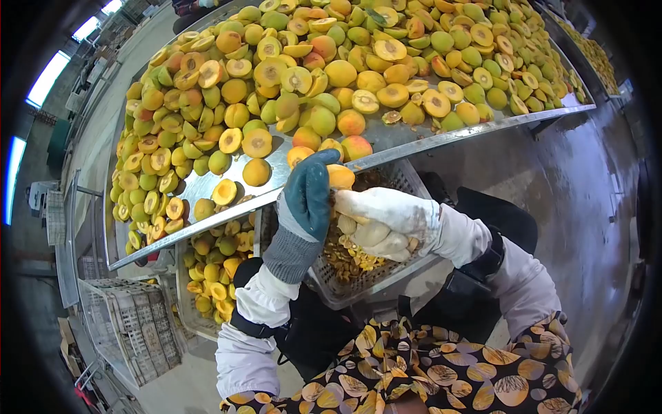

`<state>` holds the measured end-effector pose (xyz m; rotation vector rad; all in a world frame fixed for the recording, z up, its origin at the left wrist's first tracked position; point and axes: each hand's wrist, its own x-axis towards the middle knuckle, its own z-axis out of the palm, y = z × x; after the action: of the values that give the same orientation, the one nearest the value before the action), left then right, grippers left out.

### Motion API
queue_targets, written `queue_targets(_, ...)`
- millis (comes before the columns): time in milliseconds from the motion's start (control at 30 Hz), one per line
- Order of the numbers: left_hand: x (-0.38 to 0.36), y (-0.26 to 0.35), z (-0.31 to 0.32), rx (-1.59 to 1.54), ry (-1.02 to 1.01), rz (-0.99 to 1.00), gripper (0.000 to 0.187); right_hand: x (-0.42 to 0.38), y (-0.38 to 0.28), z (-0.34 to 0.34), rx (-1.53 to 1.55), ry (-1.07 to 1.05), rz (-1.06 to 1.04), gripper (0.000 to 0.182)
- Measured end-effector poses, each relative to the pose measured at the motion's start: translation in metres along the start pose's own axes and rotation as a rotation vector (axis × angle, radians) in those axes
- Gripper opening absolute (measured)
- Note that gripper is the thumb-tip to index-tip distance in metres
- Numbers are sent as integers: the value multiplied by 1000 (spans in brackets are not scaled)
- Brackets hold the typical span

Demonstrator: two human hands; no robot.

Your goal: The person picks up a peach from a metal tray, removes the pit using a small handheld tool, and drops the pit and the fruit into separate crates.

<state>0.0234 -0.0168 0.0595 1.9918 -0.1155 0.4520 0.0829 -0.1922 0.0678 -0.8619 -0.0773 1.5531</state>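
A yellow-orange peach half (340,176) is between my two gloved hands at the table's front edge. My left hand (309,196), in a teal and grey glove, is closed around the fruit's left side. My right hand (383,219), in a stained white glove, has its fingers curled just below and right of the fruit; what it grips is hidden. Many whole and halved peaches (269,72) are heaped on the metal table (400,148). Below my hands, a crate (338,293) holds pits and scraps.
Left of the scrap crate, another crate (196,319) holds peach halves. Stacked empty crates (141,331) stand on the floor at the left. A second fruit-covered table (589,52) is at the upper right. A person's dark clothing shows at the top left.
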Motion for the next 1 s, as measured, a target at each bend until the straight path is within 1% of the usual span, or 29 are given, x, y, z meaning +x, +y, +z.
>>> queue_targets(67, -1, -12, 1, 143, 81, 214, 51, 10, 8, -8, 284, -311, 26, 45)
queue_targets(167, -13, -10, 12, -240, 156, -31, 51, -2, 1, 8, -34, -46, -25, 50)
queue_targets(200, -13, -6, 15, -196, 172, -36, 52, -7, -4, 19, -257, 125, -3, 52)
queue_targets(300, -12, -2, 4, -141, 47, -3, 52, -5, 0, 9, -395, 67, -103, 52)
queue_targets(400, -12, 3, -7, -171, -42, -83, 53, -5, -4, 5, -370, -16, -68, 50)
queue_targets(500, -13, 3, -20, -134, -84, -124, 50, -3, -5, 21, -990, 245, -282, 47)
queue_targets(533, -16, 0, -32, -72, -96, -116, 45, 2, 7, 8, -1655, 485, -544, 44)
queue_targets(567, -25, -19, -45, -71, 17, -13, 37, -1, 4, 5, -1851, 443, -665, 46)
queue_targets(600, -48, -20, -94, -124, 81, -267, 32, 3, -1, 2, -1825, 576, -554, 45)
queue_targets(633, -65, -33, -124, 192, 56, -184, 32, -1, 1, -7, -1782, 732, -411, 45)
queue_targets(667, -83, -45, -153, -6, 187, -572, 36, 1, 8, -20, -1836, 693, -313, 45)
queue_targets(700, -110, -89, -186, 445, 172, -546, 38, 5, 17, -31, -1888, 657, -215, 45)
queue_targets(733, -98, -40, -179, 685, 162, -715, 45, 6, 23, -34, -1888, 636, -128, 45)
queue_targets(767, -94, -42, -182, 858, 150, -660, 46, 8, 26, -33, -1889, 614, -40, 46)
queue_targets(800, -83, -48, -187, 1029, 135, -603, 47, 9, 25, -28, -1897, 565, -47, 48)
queue_targets(833, -72, -56, -190, 1198, 113, -545, 49, 12, 27, -26, -1888, 569, -86, 48)
queue_targets(900, -36, -74, -177, 1112, 193, -389, 49, 19, 33, -25, -1873, 573, -166, 48)
queue_targets(967, 5, -87, -161, 1164, -120, -561, 49, 26, 36, -29, -1914, 559, -122, 48)
queue_targets(1000, 9, -96, -159, 1142, -146, -483, 48, 27, 37, -32, -1933, 551, -99, 47)
